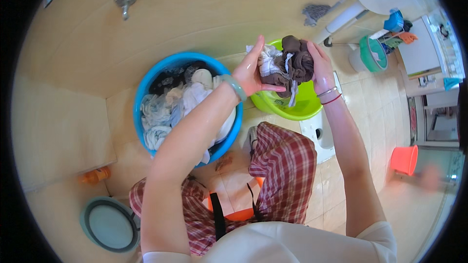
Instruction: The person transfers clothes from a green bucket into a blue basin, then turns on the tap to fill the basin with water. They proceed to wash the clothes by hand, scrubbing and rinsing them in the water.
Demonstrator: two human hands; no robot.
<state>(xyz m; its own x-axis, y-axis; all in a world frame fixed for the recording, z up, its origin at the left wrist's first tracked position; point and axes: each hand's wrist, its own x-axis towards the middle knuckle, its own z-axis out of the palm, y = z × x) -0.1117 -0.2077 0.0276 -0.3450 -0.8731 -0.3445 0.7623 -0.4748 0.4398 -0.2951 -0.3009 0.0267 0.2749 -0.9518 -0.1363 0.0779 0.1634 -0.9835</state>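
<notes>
Between my two hands is a wet, bunched-up brown garment (297, 61) with white, strap-like parts hanging from it, held above a lime-green basin (304, 112). My left hand (251, 73), a pale green bangle at its wrist, cups the bundle's left side with thumb and fingers spread around it. On the other side, my right hand (321, 68) grips the brown cloth; a silver bangle and a red string circle that wrist. Left of the green basin stands a blue tub (141, 92) with white and pale laundry (195, 100) piled over dark, sudsy water.
A squat toilet (321, 134) lies beside the green basin. An orange bottle (96, 175) and a grey basin (92, 221) are at lower left. A green-lined bin (373, 53) and a coral bucket (404, 160) stand to the right. A tap (125, 2) juts from the wall.
</notes>
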